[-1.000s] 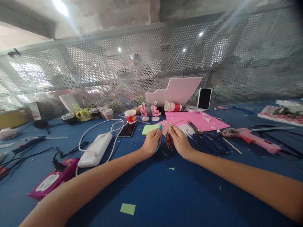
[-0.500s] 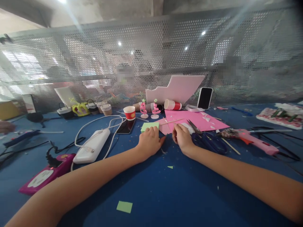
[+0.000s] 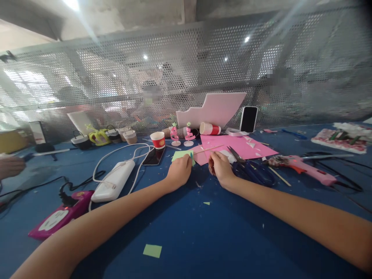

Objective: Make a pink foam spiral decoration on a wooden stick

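My left hand (image 3: 179, 170) is closed over the near edge of the light green paper (image 3: 179, 155) on the blue table. A tiny teal bit (image 3: 191, 155) shows at its fingertips, too small to name. Just to the right, my right hand (image 3: 221, 167) is curled shut with its fingers turned inward; whatever it may hold is hidden. Behind that hand lie a white scrap (image 3: 229, 155) and the pink paper (image 3: 241, 148). Scissors (image 3: 252, 170) with dark blue handles rest right beside my right wrist. A thin wooden stick (image 3: 207, 148) lies across the paper beyond both hands.
A pink glue gun (image 3: 308, 167) lies at the right. On the left are a white power bank (image 3: 114, 181) with its cable and a magenta power strip (image 3: 61, 215). A red paper cup (image 3: 157, 140) and two pink spiral ornaments (image 3: 174, 135) stand behind. Another person's hand (image 3: 11, 166) is far left.
My left hand has turned and drawn in, and the teal bit has moved up and left with it. My right hand stays closed. The other person's hand has come further into view.
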A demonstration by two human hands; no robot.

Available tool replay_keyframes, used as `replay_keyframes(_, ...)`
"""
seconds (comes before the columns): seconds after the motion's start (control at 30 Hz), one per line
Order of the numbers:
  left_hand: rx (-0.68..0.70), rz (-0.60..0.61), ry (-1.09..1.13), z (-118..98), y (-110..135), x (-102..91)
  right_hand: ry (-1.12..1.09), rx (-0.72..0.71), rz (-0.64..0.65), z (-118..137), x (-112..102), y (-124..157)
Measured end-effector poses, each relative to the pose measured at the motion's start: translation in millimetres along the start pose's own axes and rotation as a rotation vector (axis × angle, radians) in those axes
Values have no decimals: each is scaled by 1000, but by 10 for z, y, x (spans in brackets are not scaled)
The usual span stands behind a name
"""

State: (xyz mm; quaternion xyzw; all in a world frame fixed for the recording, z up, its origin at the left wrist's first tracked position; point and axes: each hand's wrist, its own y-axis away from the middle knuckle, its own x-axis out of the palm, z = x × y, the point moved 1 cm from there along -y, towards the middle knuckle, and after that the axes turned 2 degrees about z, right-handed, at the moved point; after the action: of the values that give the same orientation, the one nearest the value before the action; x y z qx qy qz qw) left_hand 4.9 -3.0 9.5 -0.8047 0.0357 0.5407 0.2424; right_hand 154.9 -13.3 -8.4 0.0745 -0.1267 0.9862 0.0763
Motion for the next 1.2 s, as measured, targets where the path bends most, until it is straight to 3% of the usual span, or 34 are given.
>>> replay_keyframes(0.13,-33,-6,531,72,-66,-7,146,-50,180,0,47,50)
replay_keyframes(0.3,80,7,604,34,-33,5,290,-197,388,-13,91,82)
replay_keyframes(0.4,112,35,648,2,-10,17,271,-208,394,4,92,93)
replay_keyframes(0.6,55,126,1044,5,-23,43,174,-149,377,39,88,114)
replay_keyframes(0.8,120,240,991,-27,-4,11,211,-155,363,45,74,116)
replay_keyframes(1.03,52,147,1053,-55,14,67,323,-324,304,77,55,149)
replay_keyframes(1.2,83,49,1071,-44,15,65,251,-243,316,71,64,148)
